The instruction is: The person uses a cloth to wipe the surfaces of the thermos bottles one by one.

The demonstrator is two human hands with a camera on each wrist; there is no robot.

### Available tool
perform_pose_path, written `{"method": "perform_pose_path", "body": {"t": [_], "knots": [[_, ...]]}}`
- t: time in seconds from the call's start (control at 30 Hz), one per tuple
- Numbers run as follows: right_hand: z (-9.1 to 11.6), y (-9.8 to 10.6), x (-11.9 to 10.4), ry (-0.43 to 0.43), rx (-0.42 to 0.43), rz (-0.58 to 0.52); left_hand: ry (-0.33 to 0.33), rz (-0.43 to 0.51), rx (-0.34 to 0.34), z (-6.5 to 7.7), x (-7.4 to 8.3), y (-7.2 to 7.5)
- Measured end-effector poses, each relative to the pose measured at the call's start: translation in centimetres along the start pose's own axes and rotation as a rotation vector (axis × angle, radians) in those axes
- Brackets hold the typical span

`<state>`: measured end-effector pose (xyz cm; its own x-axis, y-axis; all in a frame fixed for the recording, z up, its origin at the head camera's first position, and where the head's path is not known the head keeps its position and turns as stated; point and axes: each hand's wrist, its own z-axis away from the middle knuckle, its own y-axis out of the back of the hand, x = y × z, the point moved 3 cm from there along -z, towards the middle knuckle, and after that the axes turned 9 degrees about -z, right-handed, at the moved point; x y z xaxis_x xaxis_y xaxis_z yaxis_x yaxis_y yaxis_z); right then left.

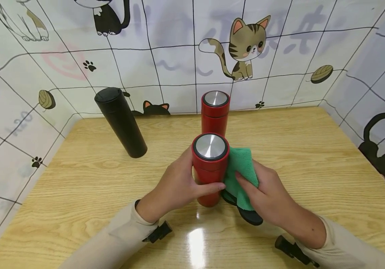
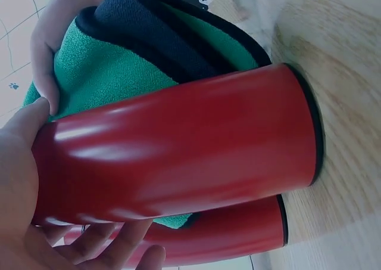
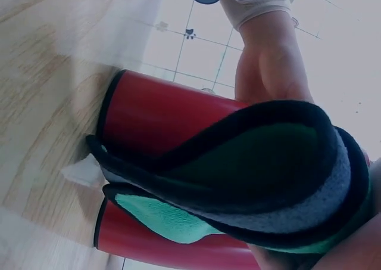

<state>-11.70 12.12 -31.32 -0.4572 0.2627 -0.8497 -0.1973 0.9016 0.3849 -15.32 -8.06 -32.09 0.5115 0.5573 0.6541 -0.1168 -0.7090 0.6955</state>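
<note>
Left hand (image 1: 178, 184) grips front flask (image 1: 207, 173); right hand (image 1: 271, 196) holds cloth (image 1: 241, 162). Caution: overwide cloth stroke could topple rear flask (image 1: 213, 118).

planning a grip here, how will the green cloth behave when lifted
The green cloth is probably floppy, folding over itself in the right hand. Its thin layers suggest little weight, and its fuzzy surface likely isn't slippery.

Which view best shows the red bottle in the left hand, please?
The head view, which shows the held red bottle from lid to base. The left wrist view shows its body and base without the lid; in the right wrist view, the green cloth hides much of it.
</note>
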Motion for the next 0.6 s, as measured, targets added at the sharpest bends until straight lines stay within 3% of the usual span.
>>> {"method": "perform_pose_path", "body": {"t": [0.3,0.6], "knots": [[0.48,0.09,-0.43,0.074,0.086,-0.036,0.016,0.046,0.014,0.05,0.13,-0.22],[0.15,-0.24,-0.03,0.000,-0.041,0.016,0.015,0.084,0.037,0.15,-0.08,-0.57]]}}
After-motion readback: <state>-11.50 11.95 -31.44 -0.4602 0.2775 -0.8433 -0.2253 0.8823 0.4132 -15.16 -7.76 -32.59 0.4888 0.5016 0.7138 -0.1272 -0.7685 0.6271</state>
